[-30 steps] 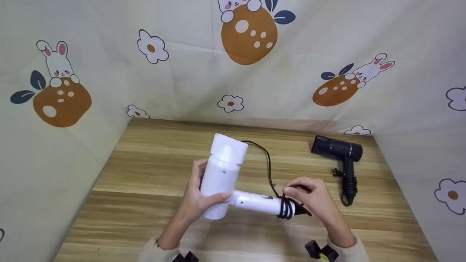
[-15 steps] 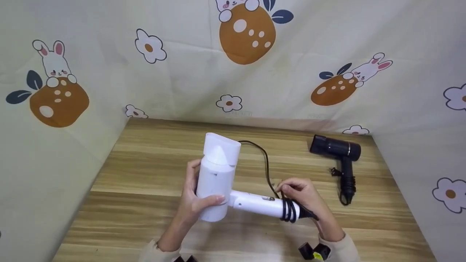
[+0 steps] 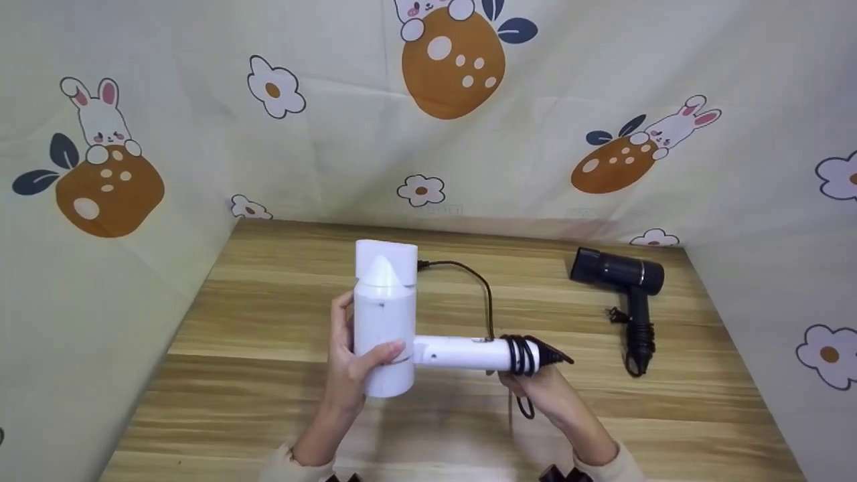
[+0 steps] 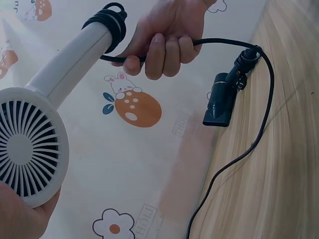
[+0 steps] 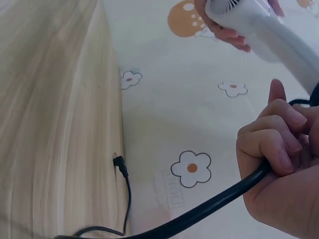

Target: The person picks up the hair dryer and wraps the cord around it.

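One white hair dryer [image 3: 385, 321], held above the near middle of a wood-grain table [image 3: 268, 415]; nozzle to the far side, handle to the right, round slatted grille [image 4: 20, 149] at the barrel's near end. One left hand [image 3: 347, 371], clamped about the barrel, thumb across its top. One black cord [image 3: 490, 308], wound in several turns round the handle's right end; loose length curving to the far side, plug [image 5: 119, 163] on the table. One right hand [image 3: 546, 395], below the handle's end, fingers curled together round the cord. One black hair dryer [image 3: 619, 274], lying far right, own cord wrapped round its handle. One printed backdrop [image 3: 321, 154], with rabbits and flowers.
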`<state>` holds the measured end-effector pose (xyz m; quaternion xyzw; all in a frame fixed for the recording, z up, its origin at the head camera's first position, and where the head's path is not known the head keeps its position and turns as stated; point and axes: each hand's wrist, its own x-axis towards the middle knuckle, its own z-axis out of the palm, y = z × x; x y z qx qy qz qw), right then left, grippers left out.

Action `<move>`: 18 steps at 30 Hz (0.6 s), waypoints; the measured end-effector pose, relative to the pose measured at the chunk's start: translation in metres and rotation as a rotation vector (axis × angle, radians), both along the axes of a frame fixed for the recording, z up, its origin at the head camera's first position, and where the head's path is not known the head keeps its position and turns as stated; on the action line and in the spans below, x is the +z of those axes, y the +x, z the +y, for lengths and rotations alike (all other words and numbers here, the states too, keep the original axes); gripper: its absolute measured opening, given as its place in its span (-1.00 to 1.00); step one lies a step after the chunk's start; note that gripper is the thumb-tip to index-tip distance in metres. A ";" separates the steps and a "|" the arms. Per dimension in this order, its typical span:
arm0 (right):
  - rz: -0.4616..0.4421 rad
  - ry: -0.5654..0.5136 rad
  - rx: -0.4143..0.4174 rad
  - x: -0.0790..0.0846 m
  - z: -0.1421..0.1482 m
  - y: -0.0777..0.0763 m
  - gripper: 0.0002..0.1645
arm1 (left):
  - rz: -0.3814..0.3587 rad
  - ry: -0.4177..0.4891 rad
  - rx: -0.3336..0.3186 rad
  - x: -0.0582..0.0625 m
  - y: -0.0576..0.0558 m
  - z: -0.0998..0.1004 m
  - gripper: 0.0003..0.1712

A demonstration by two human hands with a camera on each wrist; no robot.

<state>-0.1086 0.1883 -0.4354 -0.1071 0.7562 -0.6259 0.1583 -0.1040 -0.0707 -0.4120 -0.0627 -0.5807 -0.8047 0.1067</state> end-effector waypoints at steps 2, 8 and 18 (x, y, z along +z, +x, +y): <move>0.017 -0.035 0.030 0.001 -0.004 0.002 -0.68 | -0.009 0.008 0.021 0.000 0.000 0.001 -0.25; 0.243 0.169 0.043 0.008 -0.012 0.010 -0.62 | -0.012 -0.058 0.076 -0.001 -0.002 0.003 -0.22; 0.610 0.747 -0.101 0.028 -0.020 0.027 -0.89 | -0.030 -0.152 0.115 -0.012 -0.008 0.007 -0.17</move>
